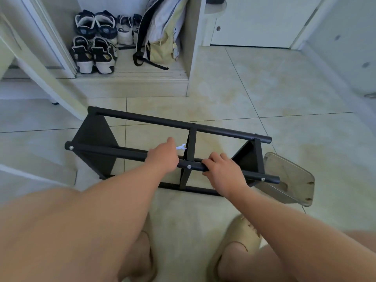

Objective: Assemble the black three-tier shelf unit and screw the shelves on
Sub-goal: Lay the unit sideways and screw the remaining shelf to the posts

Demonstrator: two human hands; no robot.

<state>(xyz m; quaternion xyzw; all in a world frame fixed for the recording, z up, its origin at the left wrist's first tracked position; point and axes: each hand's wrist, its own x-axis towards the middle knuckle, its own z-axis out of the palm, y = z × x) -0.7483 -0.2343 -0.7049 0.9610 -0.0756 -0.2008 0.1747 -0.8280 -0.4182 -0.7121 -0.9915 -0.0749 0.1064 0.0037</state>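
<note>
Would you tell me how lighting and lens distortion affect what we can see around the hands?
Head view: soft, greenish light, no hard shadows. Head view: the wide lens bends the floor tile lines and swells the forearms. Head view: the wrench in the left hand is blown out white, and the black shelf unit gripped by the right hand shows little detail.

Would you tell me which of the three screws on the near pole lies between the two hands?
The middle screw, between the left hand, holding a wrench, and right hand; the other two sit near the ends of the pole.
</note>
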